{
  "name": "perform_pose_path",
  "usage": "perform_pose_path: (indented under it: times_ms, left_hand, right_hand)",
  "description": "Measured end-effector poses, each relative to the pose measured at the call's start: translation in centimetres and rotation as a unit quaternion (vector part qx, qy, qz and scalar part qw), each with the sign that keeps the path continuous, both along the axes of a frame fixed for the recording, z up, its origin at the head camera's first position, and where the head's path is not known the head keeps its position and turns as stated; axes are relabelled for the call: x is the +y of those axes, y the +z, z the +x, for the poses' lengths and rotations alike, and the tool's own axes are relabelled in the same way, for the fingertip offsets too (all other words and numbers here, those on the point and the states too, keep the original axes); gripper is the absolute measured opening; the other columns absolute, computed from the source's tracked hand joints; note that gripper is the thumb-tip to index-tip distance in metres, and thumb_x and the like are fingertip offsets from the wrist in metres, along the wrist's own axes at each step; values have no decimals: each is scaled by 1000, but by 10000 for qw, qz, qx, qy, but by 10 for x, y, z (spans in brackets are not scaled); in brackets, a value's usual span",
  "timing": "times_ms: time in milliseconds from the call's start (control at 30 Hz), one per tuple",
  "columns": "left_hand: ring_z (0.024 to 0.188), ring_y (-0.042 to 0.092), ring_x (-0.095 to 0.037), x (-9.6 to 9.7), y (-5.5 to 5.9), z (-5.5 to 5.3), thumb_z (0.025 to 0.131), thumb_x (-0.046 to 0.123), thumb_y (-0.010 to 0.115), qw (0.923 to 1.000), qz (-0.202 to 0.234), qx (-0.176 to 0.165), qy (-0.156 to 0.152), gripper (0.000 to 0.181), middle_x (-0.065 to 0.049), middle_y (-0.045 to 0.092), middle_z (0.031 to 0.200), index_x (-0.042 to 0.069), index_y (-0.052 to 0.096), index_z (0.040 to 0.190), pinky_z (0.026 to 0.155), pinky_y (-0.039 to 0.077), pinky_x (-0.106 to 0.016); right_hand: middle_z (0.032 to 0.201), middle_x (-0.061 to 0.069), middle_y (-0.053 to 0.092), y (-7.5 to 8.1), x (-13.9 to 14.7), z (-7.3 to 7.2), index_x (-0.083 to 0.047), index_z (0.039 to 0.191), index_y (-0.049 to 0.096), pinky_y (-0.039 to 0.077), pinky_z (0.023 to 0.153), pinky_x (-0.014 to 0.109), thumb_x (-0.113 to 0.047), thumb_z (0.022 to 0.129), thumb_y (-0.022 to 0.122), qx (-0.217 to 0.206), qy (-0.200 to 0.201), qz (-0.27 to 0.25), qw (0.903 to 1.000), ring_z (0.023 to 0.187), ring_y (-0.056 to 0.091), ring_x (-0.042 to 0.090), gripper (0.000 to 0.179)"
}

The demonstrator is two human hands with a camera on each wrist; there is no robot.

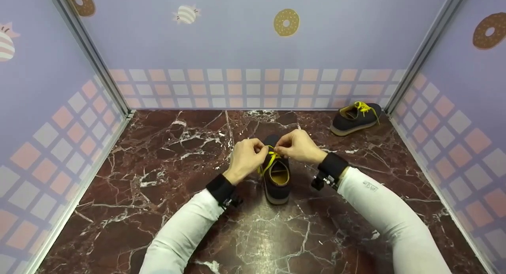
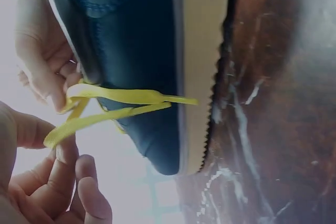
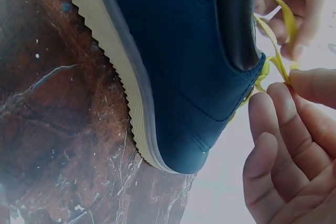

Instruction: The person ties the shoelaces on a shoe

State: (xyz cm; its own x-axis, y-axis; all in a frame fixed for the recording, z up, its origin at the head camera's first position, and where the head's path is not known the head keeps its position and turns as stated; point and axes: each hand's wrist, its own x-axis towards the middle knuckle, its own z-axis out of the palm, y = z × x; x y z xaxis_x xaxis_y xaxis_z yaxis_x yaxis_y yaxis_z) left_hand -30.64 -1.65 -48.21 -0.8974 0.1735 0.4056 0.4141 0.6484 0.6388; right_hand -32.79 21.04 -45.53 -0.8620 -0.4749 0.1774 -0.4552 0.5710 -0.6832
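On my head feed, a dark red table point(image 1: 178, 179), veined in white and glossy near the bottom of the frame, is enclosed by 3 lilac walls point(image 1: 237, 40) with pink-and-white checks along their lower parts. Just below the frame's centre I see 1 dark shoe point(image 1: 276, 194), heel toward the bottom edge; the left hand point(image 1: 246, 157) and right hand point(image 1: 299, 146) each pinch its yellow lace point(image 1: 270, 162). Shoe number 2 point(image 1: 359, 123) sits right of centre, near the back corner.
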Motion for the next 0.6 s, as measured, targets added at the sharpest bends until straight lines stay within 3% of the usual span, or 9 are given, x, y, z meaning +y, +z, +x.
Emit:
perform_pose_path:
  times_ms: [200,333,500,600]
  left_hand:
    - [62,59,-11,2,6,2,101,31,75,9998,68,-85,-157,29,-3,79,72,12,85,82,60,40,-27]
    - [59,55,-6,2,10,5,102,29,74,9973,429,-434,-420,33,-4,79,70,7,86,80,60,38,-24]
    - [51,54,-1,2,16,8,103,25,73,9831,1136,-1145,-862,34,6,72,60,1,85,82,53,36,-18]
    - [51,53,-2,3,20,10,104,21,72,9736,1438,-1402,-1083,33,13,68,59,-3,84,85,51,36,-16]
  right_hand:
    - [83,18,84,-1,2,0,-5,100,89,47,57,17,-14,105,77,106,80,109,9999,61,65,3,16]
    - [83,16,84,-1,1,0,-5,100,89,48,57,17,-13,104,77,94,63,104,9999,60,64,1,15]
    - [84,15,85,-1,1,0,-5,100,89,47,57,16,-14,103,79,70,-3,124,9999,60,66,2,14]
    - [84,15,85,-1,0,-1,-4,101,89,48,57,15,-13,102,79,17,-66,126,9999,60,66,2,13]
